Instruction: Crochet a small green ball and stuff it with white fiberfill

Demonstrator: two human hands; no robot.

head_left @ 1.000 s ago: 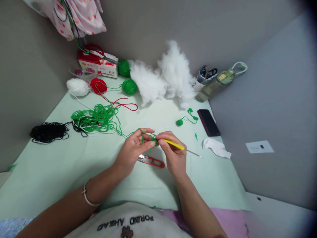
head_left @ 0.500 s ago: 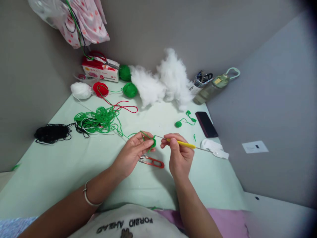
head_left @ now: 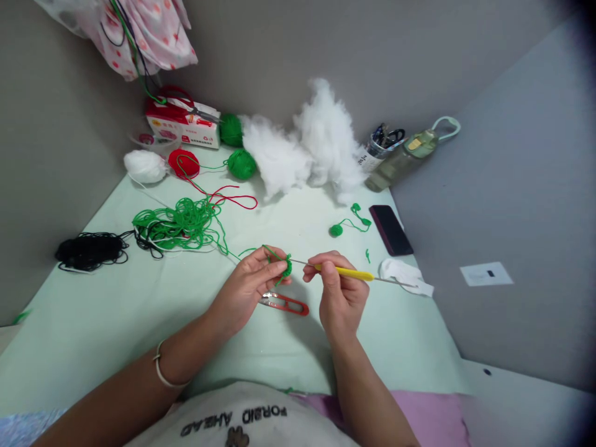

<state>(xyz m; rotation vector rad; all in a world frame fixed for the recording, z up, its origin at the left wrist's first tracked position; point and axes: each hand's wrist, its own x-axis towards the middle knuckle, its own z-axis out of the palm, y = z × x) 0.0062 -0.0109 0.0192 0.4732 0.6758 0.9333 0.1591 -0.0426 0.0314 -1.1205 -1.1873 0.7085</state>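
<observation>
My left hand [head_left: 249, 285] pinches a small green crochet piece [head_left: 288, 267] between thumb and fingers, with green yarn running over the index finger back to a loose green tangle [head_left: 179, 222]. My right hand [head_left: 336, 290] is closed on a crochet hook with a yellow handle [head_left: 351, 273]; its metal tip points left and reaches the green piece. Both hands hover just above the pale green table [head_left: 116, 310]. Red thread snips [head_left: 285, 302] lie on the table right under my hands.
Behind lie white stuffing [head_left: 305, 146], green yarn balls [head_left: 241, 163], a red ball [head_left: 184, 162], a white ball [head_left: 144, 166], black yarn [head_left: 88, 249], a red box [head_left: 182, 123], a phone [head_left: 391, 230], a bottle [head_left: 405, 155], small green crochet bits [head_left: 349, 222] and a tissue [head_left: 405, 275]. Grey walls enclose the table.
My right hand has drawn the hook to the right, away from the left hand, so a gap now shows between the hands; the left hand keeps its hold on the green piece.
</observation>
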